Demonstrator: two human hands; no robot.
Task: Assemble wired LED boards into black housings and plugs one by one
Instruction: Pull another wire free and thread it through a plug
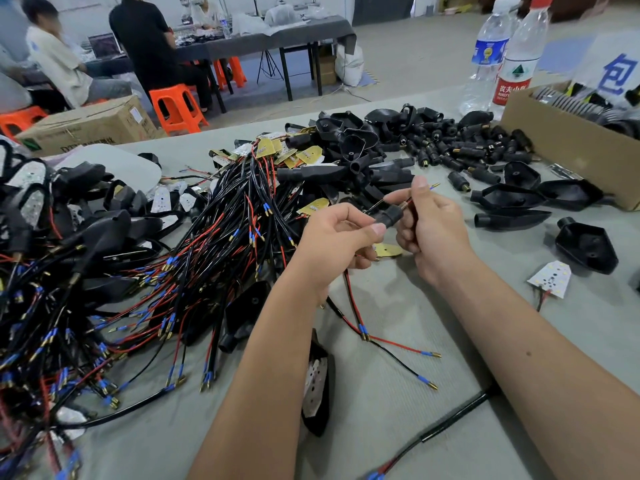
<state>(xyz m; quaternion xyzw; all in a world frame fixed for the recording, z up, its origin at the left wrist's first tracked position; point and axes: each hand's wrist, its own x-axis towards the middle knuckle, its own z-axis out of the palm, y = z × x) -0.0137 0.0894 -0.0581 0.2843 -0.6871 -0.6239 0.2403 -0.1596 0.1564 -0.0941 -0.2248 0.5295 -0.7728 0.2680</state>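
My left hand (337, 242) grips a small black plug (389, 215) with a threaded brass end, thumb along its side. My right hand (433, 223) pinches the red and black wires (417, 197) that pass through the plug; their blue-sleeved gold tips stick out past my thumb. A gold LED board (388, 250) hangs under my hands, with its wires (353, 306) trailing down onto the table. Empty black housings (585, 247) lie at the right, and a loose white LED board (550, 278) lies beside them.
A big tangle of wired boards (138, 289) fills the left half of the grey table. Loose black plugs (450, 147) and housings are heaped at the back. A cardboard box (561, 140) and two water bottles (502, 57) stand at the back right. People sit at a far table.
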